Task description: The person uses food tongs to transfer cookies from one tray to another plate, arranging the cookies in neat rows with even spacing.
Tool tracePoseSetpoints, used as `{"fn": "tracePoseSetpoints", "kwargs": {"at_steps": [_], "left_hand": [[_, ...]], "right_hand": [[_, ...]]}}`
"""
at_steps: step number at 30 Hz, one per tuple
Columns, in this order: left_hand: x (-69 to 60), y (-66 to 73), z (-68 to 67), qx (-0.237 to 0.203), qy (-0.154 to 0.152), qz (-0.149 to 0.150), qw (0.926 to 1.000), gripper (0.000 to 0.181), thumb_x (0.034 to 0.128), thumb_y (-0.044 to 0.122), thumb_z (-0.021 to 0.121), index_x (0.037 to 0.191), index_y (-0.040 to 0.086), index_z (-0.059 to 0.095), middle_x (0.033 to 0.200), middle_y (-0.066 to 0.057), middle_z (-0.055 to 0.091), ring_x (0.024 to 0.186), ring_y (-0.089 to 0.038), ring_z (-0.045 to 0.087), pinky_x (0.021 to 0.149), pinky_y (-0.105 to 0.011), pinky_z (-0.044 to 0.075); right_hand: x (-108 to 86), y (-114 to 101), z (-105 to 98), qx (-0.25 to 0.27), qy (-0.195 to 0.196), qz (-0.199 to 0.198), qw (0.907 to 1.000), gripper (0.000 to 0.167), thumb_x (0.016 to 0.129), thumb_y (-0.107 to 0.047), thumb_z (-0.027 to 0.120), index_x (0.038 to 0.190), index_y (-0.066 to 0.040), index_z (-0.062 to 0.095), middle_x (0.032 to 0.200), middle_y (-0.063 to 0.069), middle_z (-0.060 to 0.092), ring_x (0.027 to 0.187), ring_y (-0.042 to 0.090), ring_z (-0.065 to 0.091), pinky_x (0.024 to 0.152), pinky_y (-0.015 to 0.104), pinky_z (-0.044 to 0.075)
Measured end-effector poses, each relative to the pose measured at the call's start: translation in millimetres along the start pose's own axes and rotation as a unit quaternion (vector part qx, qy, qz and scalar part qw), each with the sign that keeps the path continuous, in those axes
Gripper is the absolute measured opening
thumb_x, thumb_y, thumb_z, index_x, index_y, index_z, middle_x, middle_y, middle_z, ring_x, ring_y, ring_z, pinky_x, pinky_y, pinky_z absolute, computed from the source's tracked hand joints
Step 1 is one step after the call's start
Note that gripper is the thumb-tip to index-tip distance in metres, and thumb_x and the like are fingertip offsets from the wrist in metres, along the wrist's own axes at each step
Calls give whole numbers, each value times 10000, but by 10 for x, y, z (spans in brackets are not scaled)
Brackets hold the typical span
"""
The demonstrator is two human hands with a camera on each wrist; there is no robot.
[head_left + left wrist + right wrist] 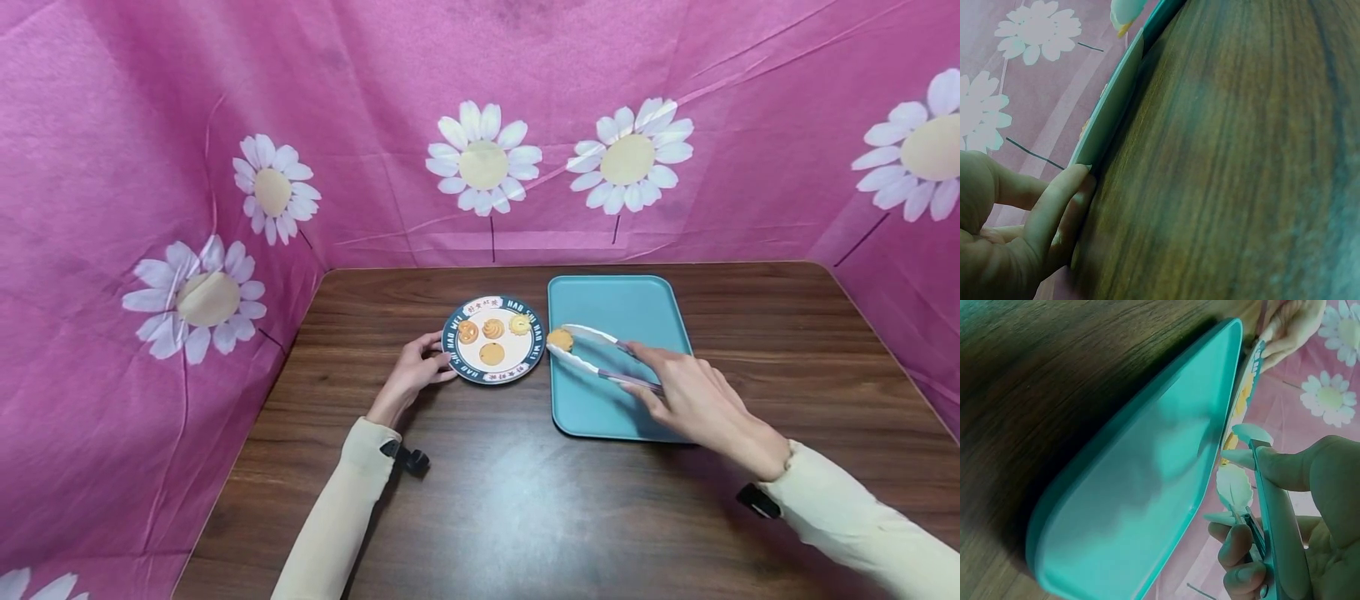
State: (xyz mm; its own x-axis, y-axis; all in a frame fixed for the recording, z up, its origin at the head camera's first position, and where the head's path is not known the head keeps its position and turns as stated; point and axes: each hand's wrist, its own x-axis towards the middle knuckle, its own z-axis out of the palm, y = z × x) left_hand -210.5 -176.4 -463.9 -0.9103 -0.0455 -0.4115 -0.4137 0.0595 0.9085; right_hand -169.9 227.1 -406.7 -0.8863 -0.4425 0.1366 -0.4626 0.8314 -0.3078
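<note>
My left hand point(416, 367) is at the left rim of a round plate point(450, 350), thumb and fingers holding its edge; in the left wrist view the plate point(1107, 115) shows edge-on. Four kinds of contact aside, several cookies lie on the plate, among them a round flat cookie point(492, 354) and a swirl cookie point(492, 328). My right hand point(697, 396) grips tongs point(611, 375) with white tips and purplish handles. Between the tips sits a round cookie point(559, 339), over the tray's left edge beside the plate. In the right wrist view, the tongs point(1275, 519) partly hide the plate.
A turquoise tray point(611, 300) lies on the brown wooden table point(465, 483), close to the plate's right side. Pink cloth point(375, 167) printed with white daisies stands behind the table and along its sides.
</note>
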Motion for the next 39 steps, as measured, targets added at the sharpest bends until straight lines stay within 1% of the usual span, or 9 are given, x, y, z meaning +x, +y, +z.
{"fn": "tracePoseSetpoints", "kwargs": {"at_steps": [3,10,15,21,27,32,34,35,39], "left_hand": [[-9,5,-3,-4,-16,-13,10000,560,1000,-80,533,1547,14,456,1299,-195,511,960,-176,644,813,-226,675],[-33,34,-7,68,-17,-77,9999,561,1010,-59,539,1556,40,453,1331,-190,506,997,-186,632,827,-220,670],[-22,30,-7,111,-4,-122,9999,555,1014,-48,545,1554,50,459,1329,-180,506,999,-180,637,834,-227,671],[-13,22,3,146,31,-153,9998,552,1016,-38,551,1552,64,467,1327,-171,508,1002,-181,643,844,-239,673],[5,1,20,80,8,-84,9999,556,1009,-51,552,1549,51,468,1311,-178,516,981,-180,644,844,-247,675],[1,18,18,67,14,-81,9999,560,1007,-55,549,1551,45,461,1325,-185,509,1005,-193,640,853,-244,673],[-5,23,15,79,0,-79,9999,560,1008,-55,547,1553,43,459,1333,-190,505,1013,-198,641,858,-247,672],[-5,22,15,61,-8,-69,10000,564,1006,-60,545,1554,38,455,1334,-196,504,1012,-200,643,860,-250,673],[-4,20,6,62,8,-101,9999,560,1012,-54,545,1556,45,455,1325,-182,503,998,-187,644,844,-241,674]], "right_hand": [[19,-25,28,35,14,-72,10000,570,980,-371,719,1472,-121,575,1188,137,737,550,107,393,380,223,321],[62,-100,103,83,36,-265,9996,582,959,-324,750,1459,-75,587,1261,171,732,626,108,461,425,195,332],[87,-143,149,135,-31,-265,9996,575,963,-337,746,1463,-102,589,1247,155,739,637,114,481,407,202,317],[118,-161,186,73,-50,-318,9995,576,974,-349,731,1463,-82,584,1255,177,735,704,144,582,453,215,404],[143,-159,197,68,-109,-335,9994,579,977,-358,725,1467,-85,581,1272,178,730,718,147,603,462,221,431],[171,-156,199,51,-49,-415,9991,575,975,-361,727,1460,-87,588,1252,168,739,757,164,648,489,275,505],[186,-161,193,38,-69,-426,9991,576,974,-361,728,1457,-82,589,1239,165,743,731,154,632,478,271,493],[197,-166,189,39,-107,-425,9990,576,974,-361,728,1457,-80,588,1225,162,746,691,139,598,458,254,461],[260,-197,148,36,-272,-497,9984,569,974,-357,730,1445,-71,592,1065,106,747,587,101,471,413,207,351]]}}
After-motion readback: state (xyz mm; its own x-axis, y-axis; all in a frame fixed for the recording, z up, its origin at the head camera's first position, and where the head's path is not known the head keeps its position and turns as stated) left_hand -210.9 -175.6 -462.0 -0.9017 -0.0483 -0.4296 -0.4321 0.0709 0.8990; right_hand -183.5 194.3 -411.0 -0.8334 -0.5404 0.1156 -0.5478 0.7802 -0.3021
